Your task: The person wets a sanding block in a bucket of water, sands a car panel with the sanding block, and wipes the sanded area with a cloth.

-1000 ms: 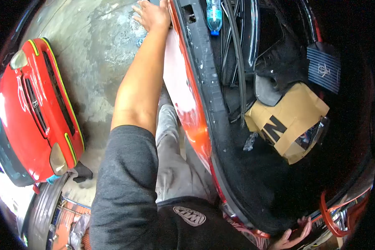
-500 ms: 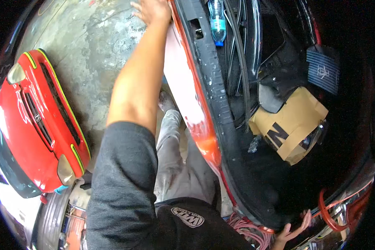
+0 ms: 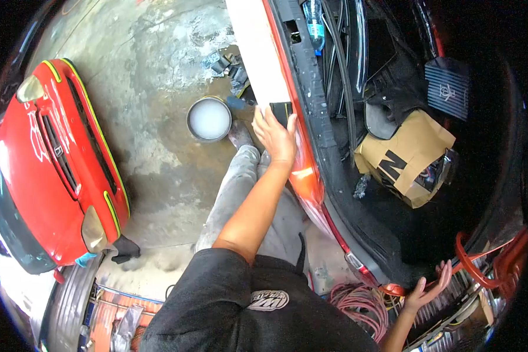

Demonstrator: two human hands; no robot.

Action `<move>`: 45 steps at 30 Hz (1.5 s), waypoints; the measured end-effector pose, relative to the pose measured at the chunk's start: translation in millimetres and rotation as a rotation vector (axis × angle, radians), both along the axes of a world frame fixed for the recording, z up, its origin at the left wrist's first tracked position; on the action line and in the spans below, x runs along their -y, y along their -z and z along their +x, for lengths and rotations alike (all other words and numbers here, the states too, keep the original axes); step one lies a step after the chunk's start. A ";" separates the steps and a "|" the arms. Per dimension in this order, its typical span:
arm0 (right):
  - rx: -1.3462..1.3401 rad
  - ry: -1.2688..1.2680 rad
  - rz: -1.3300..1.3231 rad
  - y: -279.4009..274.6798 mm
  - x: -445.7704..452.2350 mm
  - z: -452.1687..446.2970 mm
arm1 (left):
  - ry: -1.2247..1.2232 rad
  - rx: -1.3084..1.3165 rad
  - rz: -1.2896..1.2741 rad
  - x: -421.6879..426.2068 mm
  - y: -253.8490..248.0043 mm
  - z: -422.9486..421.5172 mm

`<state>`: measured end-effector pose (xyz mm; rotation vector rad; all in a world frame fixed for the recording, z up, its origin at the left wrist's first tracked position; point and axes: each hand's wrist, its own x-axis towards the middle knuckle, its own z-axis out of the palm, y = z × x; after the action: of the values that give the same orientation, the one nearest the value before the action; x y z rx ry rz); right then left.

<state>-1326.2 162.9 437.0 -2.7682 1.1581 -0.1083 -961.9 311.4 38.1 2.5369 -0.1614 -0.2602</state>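
Along the long white painted panel (image 3: 253,56) with a red edge, left of the black-lined open car trunk (image 3: 358,234), I see the left hand (image 3: 274,136) drawn back from the far end to a nearer stretch, which I judge brings its contact closer to the glossy orange patch (image 3: 307,183). Its fingers and thumb are partly bent around a black rectangular pad (image 3: 283,112), seemingly flat on the panel. To the left, a round dark bucket (image 3: 190,124) of cloudy liquid now shows, while the right hand (image 3: 426,293) is spread and looks empty at the trunk's near right edge.
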 end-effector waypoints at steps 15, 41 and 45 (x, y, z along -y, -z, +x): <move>0.507 0.009 0.631 117.0 -144.1 254.4 | 0.145 -0.338 -0.246 -96.9 -16.0 63.5; -0.027 0.202 0.293 369.2 -263.5 383.2 | -0.060 -0.980 -0.334 -324.2 45.8 268.6; -0.184 -0.185 0.538 381.9 -344.7 470.5 | -0.264 -1.028 -0.283 -289.3 67.4 228.5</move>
<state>-855.7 507.5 55.1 -2.4112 0.8046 0.4221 -733.5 600.8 -29.3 1.8369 0.4916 -1.2634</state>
